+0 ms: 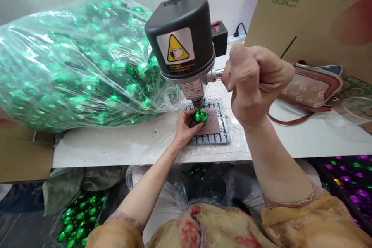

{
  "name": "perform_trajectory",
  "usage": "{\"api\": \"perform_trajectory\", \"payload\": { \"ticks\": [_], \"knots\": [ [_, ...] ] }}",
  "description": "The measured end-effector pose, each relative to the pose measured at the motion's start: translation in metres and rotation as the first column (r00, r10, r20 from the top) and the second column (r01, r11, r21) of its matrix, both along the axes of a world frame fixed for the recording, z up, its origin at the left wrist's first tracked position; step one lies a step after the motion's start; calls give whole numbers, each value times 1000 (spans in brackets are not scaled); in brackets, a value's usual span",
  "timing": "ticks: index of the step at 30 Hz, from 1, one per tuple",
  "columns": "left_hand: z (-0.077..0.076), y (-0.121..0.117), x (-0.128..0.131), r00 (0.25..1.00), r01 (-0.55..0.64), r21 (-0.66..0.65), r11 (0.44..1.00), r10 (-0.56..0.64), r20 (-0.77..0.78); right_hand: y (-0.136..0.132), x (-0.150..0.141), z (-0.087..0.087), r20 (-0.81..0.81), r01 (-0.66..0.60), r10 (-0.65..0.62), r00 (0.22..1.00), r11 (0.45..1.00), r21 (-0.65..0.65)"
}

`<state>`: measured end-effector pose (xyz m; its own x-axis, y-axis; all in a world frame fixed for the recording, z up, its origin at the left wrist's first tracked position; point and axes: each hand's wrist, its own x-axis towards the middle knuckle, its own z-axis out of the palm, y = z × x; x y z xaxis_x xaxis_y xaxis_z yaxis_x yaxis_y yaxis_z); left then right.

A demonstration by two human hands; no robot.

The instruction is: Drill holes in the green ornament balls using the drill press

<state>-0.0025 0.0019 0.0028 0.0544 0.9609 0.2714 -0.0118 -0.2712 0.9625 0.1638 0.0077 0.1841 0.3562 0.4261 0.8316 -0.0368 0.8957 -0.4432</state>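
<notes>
A shiny green faceted ball sits on a brown pad under the spindle of a small black drill press. My left hand pinches the ball from its left side, thumb in front and fingers behind. The press's base plate is slotted metal, with dark shavings scattered around it. Raised to the right of the press head, my right hand is closed in a fist around the press's feed lever. Most of the lever is hidden by the fingers.
A big clear bag of green balls fills the table's left side. On the right lie a handbag and a tall cardboard box. Below the table edge stand containers of green balls and purple balls.
</notes>
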Motion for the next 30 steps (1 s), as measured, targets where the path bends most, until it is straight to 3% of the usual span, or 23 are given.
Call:
{"api": "perform_trajectory", "payload": {
  "ticks": [6, 14, 30],
  "knots": [
    [1, -4, 7, 999, -37, 27, 999, 37, -18, 2, -1, 0, -31, -48, 49, 998, 997, 54],
    [4, -8, 15, 993, -108, 37, 993, 110, -37, 1, -1, 1, 37, 80, -79, 996, 997, -19],
    [4, -7, 10, 999, 18, 15, 1000, -17, -51, 1, 0, 14, 75, 121, -118, 990, 992, -43]
  ]
}}
